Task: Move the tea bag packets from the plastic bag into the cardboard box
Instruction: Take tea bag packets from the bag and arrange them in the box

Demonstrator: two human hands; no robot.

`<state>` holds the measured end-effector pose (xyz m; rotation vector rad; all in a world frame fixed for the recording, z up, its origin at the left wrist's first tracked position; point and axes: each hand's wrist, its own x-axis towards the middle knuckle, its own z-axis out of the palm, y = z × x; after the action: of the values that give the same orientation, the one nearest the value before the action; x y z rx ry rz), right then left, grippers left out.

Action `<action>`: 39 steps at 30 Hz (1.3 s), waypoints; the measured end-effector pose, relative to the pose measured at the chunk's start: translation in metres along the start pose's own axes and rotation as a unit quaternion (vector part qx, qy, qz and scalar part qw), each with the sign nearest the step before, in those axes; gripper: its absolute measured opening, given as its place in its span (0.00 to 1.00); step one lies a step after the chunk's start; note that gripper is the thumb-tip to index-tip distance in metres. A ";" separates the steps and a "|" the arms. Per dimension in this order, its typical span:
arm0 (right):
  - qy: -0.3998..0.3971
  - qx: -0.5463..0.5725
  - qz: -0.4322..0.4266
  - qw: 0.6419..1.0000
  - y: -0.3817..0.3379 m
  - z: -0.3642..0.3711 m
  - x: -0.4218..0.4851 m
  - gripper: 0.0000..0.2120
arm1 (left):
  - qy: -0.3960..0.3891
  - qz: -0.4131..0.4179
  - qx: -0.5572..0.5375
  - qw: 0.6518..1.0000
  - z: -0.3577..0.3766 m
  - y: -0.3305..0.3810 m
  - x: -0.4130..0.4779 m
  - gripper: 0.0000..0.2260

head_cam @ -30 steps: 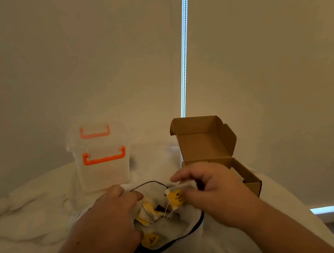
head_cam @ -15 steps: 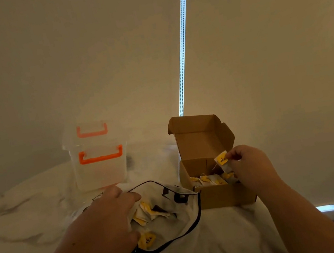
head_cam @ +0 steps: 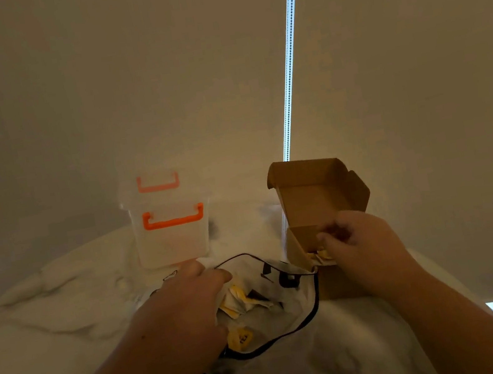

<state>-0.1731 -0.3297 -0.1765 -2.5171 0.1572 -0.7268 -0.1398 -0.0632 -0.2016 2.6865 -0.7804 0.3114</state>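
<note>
I see the tea bag packets (head_cam: 242, 301) split between two places: several yellow-and-white ones lie inside the plastic bag (head_cam: 281, 316), and a few (head_cam: 320, 256) show inside the open cardboard box (head_cam: 314, 207) just right of it. My right hand (head_cam: 364, 248) is over the box's front edge, fingers curled; I cannot tell whether its grip holds anything. My left hand (head_cam: 182, 313) presses on the bag's left rim, its grip closed on the edge. Both sit on the white marble surface (head_cam: 35, 339), with a clear orange-handled container (head_cam: 171, 226) behind.
</note>
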 end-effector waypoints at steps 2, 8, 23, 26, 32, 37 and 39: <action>-0.035 0.036 -0.076 0.996 -0.023 0.004 -0.014 0.05 | 0.002 -0.003 0.002 1.000 0.000 0.000 0.000 0.27; -0.259 -0.008 -0.156 0.953 -0.051 0.048 -0.034 0.10 | -0.012 -0.002 0.037 0.999 -0.001 -0.001 -0.003 0.24; -0.326 -0.053 -0.011 0.944 -0.058 0.073 -0.036 0.14 | -0.006 -0.016 0.016 1.000 0.002 -0.001 -0.003 0.25; -0.300 -0.013 -0.003 0.954 -0.055 0.073 -0.038 0.09 | -0.001 -0.013 0.016 1.000 0.000 -0.001 -0.003 0.25; -0.232 0.073 -0.016 0.970 -0.048 0.061 -0.036 0.06 | 0.018 -0.002 0.008 1.000 -0.004 -0.001 -0.001 0.22; -0.210 0.245 -0.029 0.946 -0.048 0.024 -0.032 0.07 | 0.042 0.006 -0.005 0.999 -0.008 0.002 -0.001 0.17; -0.172 0.332 -0.012 0.928 -0.044 0.008 -0.027 0.08 | 0.044 0.008 -0.005 0.999 -0.008 0.002 -0.001 0.16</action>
<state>-0.1929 -0.2815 -0.1721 -1.9440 -0.2126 -0.2634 -0.1422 -0.0613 -0.1942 2.6392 -0.7763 0.4264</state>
